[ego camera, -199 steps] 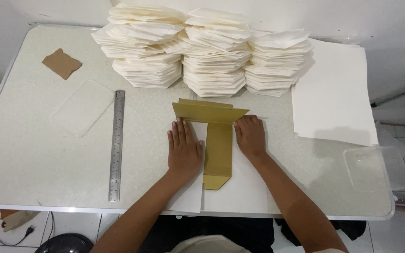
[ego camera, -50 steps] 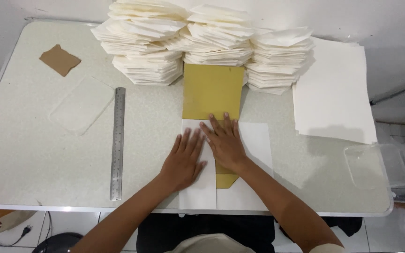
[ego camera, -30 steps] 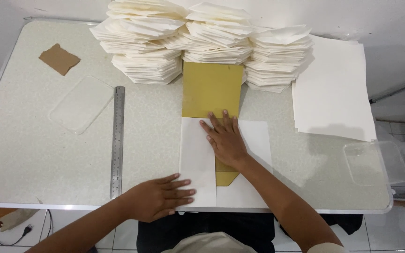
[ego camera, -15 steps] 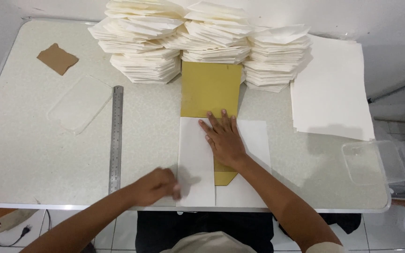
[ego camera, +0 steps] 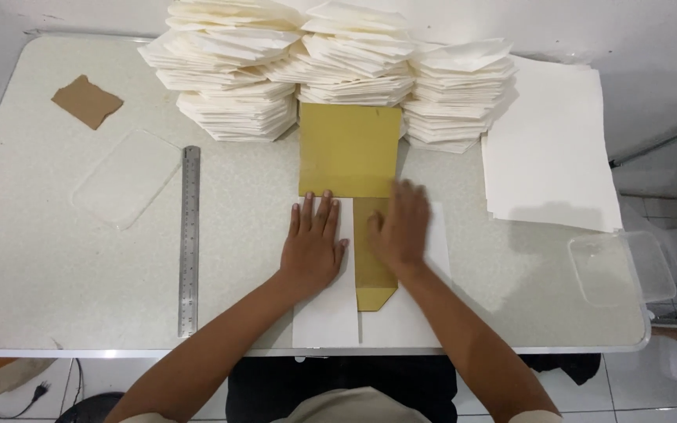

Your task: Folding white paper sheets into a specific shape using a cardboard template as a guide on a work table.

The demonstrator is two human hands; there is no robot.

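Hands flat on the work, that's what I'm seeing from the head camera. My left hand [ego camera: 311, 249] lies palm down, fingers spread and gripping nothing, on the folded white paper sheet [ego camera: 324, 309] that runs to the near edge of the table [ego camera: 33, 258]. My right hand [ego camera: 398, 231] is also open and pressing flat, a little blurred, across the lower strip of the mustard-yellow cardboard template [ego camera: 349, 149] and the white paper to its right. The template's broad square part sits just above both hands, its far edge touching the stacks of folded white paper [ego camera: 331, 63] at the back of the table; its narrow strip runs between my hands and ends in a point close to the near edge.

Off to my left, a steel ruler [ego camera: 189, 239] lies lengthwise, well apart from the paper. Beyond it I see a clear plastic lid [ego camera: 125, 178] and a scrap of brown cardboard [ego camera: 87, 101]. To my right, a pile of flat white sheets [ego camera: 550, 149], and a clear plastic container [ego camera: 619, 268] at the table's corner.
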